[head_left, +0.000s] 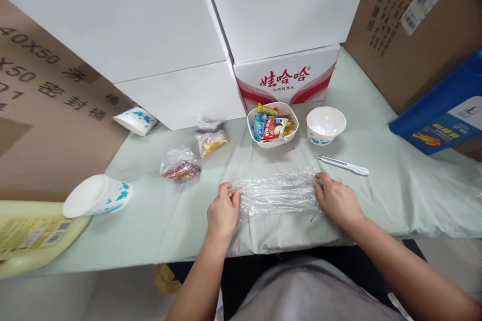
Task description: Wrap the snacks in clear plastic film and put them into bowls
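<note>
A crinkled clear plastic bag (278,194) is stretched flat between my hands near the table's front edge. My left hand (223,210) pinches its left end between thumb and fingers. At the right end, my right hand (338,199) grips it the same way. Beyond the plastic stands a white bowl (272,144) of small wrapped snacks in red, blue and yellow. To its right is a paper bowl (324,128) with clear plastic inside. A white utility knife (343,165) lies just past my right hand.
Two small clear bags, one with red packets (181,170) and one with yellow contents (213,141), lie left of centre. Paper cups (113,195) rest on their sides at left, near a yellow jug (41,235). White boxes (289,77) and brown cartons (414,20) line the back; a blue package (440,120) is right.
</note>
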The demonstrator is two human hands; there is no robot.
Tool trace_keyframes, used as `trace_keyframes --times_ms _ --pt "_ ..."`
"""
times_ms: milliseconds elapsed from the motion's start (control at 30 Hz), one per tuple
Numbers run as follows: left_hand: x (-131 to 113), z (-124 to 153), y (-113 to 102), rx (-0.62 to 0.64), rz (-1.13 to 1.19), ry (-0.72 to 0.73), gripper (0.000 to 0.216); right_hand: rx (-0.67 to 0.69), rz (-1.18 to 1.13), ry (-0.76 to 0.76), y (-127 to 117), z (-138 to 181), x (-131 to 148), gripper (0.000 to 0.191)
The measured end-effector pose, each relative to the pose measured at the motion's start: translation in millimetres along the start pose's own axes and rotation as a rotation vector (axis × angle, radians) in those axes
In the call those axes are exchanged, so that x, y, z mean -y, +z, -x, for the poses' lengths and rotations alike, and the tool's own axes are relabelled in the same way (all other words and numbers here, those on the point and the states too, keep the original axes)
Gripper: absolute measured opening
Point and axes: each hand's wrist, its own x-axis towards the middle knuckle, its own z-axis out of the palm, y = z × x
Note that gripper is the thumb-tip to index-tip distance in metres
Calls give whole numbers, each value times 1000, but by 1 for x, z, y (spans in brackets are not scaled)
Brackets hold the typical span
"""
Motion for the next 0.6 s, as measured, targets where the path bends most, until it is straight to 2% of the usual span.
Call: trace_keyframes --times_ms 67,133,200,267,333,400,500,600 --pt "1 -1 -1 -4 8 1 32 -38 -4 -10 -3 1 -1 31" --pt "3 0 -5 23 131 3 36 -161 -25 -58 -9 3 -2 34" --pt "4 1 -10 91 324 1 42 -330 -63 -178 -15 4 -2 32" --pt "5 4 -13 162 499 -11 50 -414 -123 -354 -17 4 0 27" --pt "6 9 -14 199 629 -32 59 -355 -180 -530 -14 1 3 27" --pt "9 16 -13 218 749 -41 69 -245 -168 -630 -3 -5 6 31" --pt "15 29 -11 287 881 -13 86 -137 -48 -613 17 -13 6 44" --pt "25 39 -10 392 837 83 91 -86 15 -574 29 -16 3 56"
